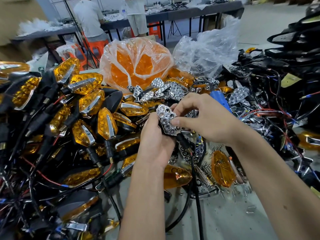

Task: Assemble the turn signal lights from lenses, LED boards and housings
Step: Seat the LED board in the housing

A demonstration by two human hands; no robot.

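My left hand (pixel 154 139) grips a black housing from below, its threaded stem (pixel 183 142) poking out to the lower right. A chrome honeycomb reflector (pixel 167 120) sits on top of the housing. My right hand (pixel 199 118) pinches the reflector's right edge with thumb and fingers. Loose amber lenses (pixel 222 168) lie on the table below my hands. More chrome reflectors (pixel 164 90) are heaped just behind them.
A big pile of finished amber turn signals (pixel 86 104) with black wires fills the left. A bag of amber lenses (pixel 136 64) and a clear bag (pixel 206 52) stand behind. Black housings with wires (pixel 285 80) pile up on the right. Small screws (pixel 232 189) are scattered near the lenses. Two people stand at far tables.
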